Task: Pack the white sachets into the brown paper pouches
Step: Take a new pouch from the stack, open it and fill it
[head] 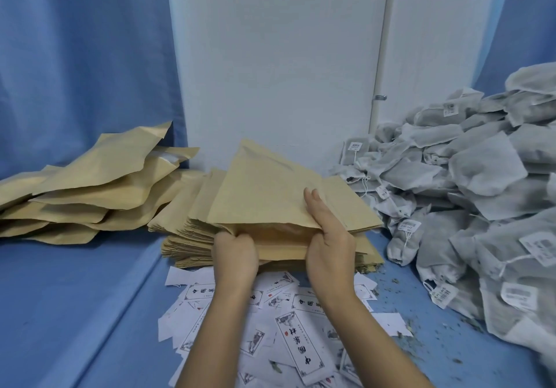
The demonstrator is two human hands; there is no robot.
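A brown paper pouch [264, 195] lies on top of a stack of flat empty pouches [192, 237] in the middle, its mouth pulled open toward me. My left hand [234, 255] grips the lower lip of the mouth at its left side. My right hand [328, 237] pinches the upper lip at the right, fingers lying on top of the pouch. A big heap of white sachets [469, 183] with strings and small tags fills the right side. Nothing shows inside the open pouch.
Bulging brown pouches [90, 189] are piled at the left. Printed white paper labels [294, 327] are scattered in front of the stack, under my forearms. Dried herb crumbs speckle the blue cloth [75, 297] at the right. A white wall stands behind.
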